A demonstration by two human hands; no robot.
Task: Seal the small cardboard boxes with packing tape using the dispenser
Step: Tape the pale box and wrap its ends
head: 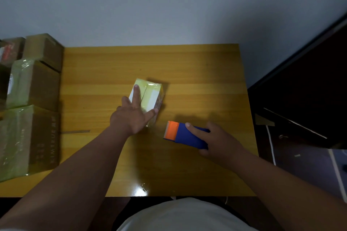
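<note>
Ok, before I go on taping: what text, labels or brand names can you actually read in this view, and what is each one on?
"KIMTRUE", printed sideways on the near large carton left of the table.
Smaller print beside it on the same carton: too blurred to read.
Red and white label on the far-left box: unreadable.
White labels and side print on the small box under the left hand: unreadable.
Tape dispenser in the right hand: no text visible.

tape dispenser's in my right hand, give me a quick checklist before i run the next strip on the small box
1. Small box held steady: ok, left hand presses flat on its top.
2. Tape dispenser gripped: ok, right hand curls round the blue body.
3. Dispenser on the box: not ok, it sits apart, to the right.
4. Orange end faces the box: ok.
5. Free tape end ready: cannot tell.
6. Left fingers off the tape path: not ok, they spread across the top.
</note>
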